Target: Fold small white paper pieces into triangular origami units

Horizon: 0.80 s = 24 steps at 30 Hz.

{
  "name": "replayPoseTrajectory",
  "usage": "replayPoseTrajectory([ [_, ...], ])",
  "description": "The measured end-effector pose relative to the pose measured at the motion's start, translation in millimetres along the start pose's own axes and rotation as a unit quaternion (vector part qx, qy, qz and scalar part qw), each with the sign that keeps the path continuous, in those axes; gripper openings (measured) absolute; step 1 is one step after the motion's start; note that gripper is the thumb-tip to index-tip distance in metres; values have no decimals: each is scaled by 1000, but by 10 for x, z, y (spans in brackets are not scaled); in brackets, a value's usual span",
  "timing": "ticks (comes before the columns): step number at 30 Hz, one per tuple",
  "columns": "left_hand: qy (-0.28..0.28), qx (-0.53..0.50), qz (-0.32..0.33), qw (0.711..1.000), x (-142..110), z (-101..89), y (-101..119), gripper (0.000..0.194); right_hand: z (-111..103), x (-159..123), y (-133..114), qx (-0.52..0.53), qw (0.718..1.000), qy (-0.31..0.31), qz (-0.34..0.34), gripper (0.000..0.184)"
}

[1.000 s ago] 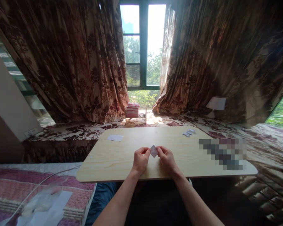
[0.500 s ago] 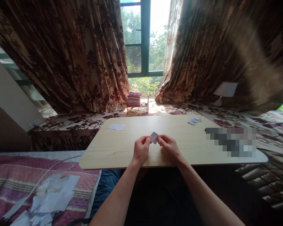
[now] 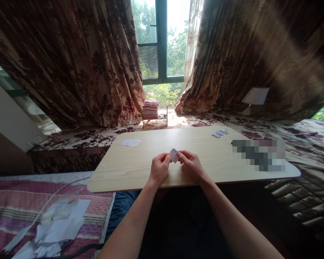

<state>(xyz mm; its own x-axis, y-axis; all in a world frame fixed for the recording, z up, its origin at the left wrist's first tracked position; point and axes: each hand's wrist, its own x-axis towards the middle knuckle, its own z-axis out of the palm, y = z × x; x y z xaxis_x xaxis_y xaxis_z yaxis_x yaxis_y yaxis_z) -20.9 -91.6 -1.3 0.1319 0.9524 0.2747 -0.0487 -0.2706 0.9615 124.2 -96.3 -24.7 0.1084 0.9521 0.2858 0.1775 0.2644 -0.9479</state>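
A small folded piece of white paper (image 3: 174,155), diamond-shaped from here, is held between my two hands above the front middle of the table (image 3: 140,169). My left hand (image 3: 160,168) pinches its left corner between thumb and fingers. On the other side, my right hand (image 3: 191,164) grips the right corner the same way. Further back on the left lies a flat sheet of white paper (image 3: 130,143). Several small folded paper pieces (image 3: 218,133) sit together near the table's far right corner.
A blurred-out dark object (image 3: 259,154) lies on the table's right end. Paper sheets and scraps (image 3: 59,226) cover part of the striped bed (image 3: 5,201) at left. Behind the table are a small rack with folded striped cloths (image 3: 150,109) and a lamp (image 3: 255,96).
The view has shifted slightly, so the table and hands appear a little higher and further left. Both hands keep their pinch on the paper, which has turned a little.
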Motion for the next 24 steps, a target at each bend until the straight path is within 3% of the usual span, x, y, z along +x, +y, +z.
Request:
replayPoseTrajectory([
  [4, -3, -6, -27, 1000, 6, -11, 2, 24, 7, -14, -44, 1, 1000, 4, 5, 29],
  [7, -9, -10, -72, 997, 157, -23, -9, 25, -45, 19, -121, 1, 1000, 14, 3, 28],
  [13, -29, -6, -178, 984, 1006, 159, -102, 34, -359, 364, -215, -41, 997, 68, -7, 30],
  [18, -75, 17, -189, 979, 1587, 285, -40, 34, -607, 733, -196, -105, 992, 72, -15, 29],
  [21, -130, 20, -178, 975, 1613, 205, 17, 30, -675, 905, -192, -118, 991, 57, -13, 36],
  [24, -152, 9, -174, 973, 1488, 73, 13, 16, -640, 1042, -182, -97, 995, 2, -9, 41],
])
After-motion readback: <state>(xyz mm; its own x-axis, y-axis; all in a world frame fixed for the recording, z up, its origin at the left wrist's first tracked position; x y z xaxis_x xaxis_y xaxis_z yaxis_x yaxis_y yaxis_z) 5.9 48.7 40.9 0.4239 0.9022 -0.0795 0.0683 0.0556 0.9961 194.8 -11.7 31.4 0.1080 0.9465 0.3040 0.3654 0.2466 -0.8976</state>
